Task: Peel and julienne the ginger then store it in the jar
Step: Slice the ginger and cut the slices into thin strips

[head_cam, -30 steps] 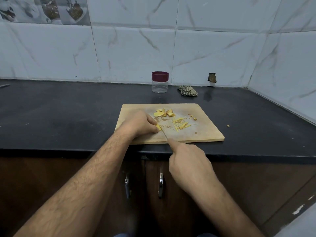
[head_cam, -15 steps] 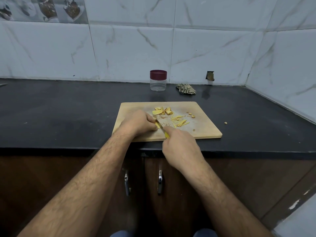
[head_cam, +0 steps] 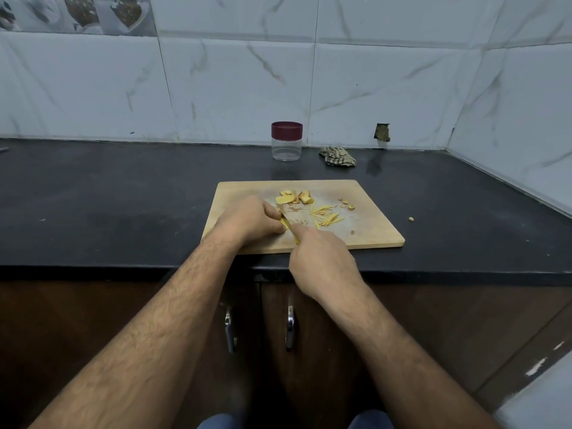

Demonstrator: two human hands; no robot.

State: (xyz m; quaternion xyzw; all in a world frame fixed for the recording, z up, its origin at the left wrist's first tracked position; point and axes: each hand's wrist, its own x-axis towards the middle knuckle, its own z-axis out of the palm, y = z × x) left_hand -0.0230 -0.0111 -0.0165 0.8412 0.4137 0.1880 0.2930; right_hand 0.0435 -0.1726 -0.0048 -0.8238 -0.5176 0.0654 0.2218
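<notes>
Where grain shows, thin ginger strips point(head_cam: 325, 215)

Dim, cool, even light; the picture is soft throughout, with wide-angle bending at the edges.

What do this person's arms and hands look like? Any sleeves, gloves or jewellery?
Both forearms are bare and hairy, with no sleeves in view. The left hand and right hand wear no gloves, and no rings, watch or bracelets show. Blue fabric, probably trousers, shows at the bottom edge.
</notes>
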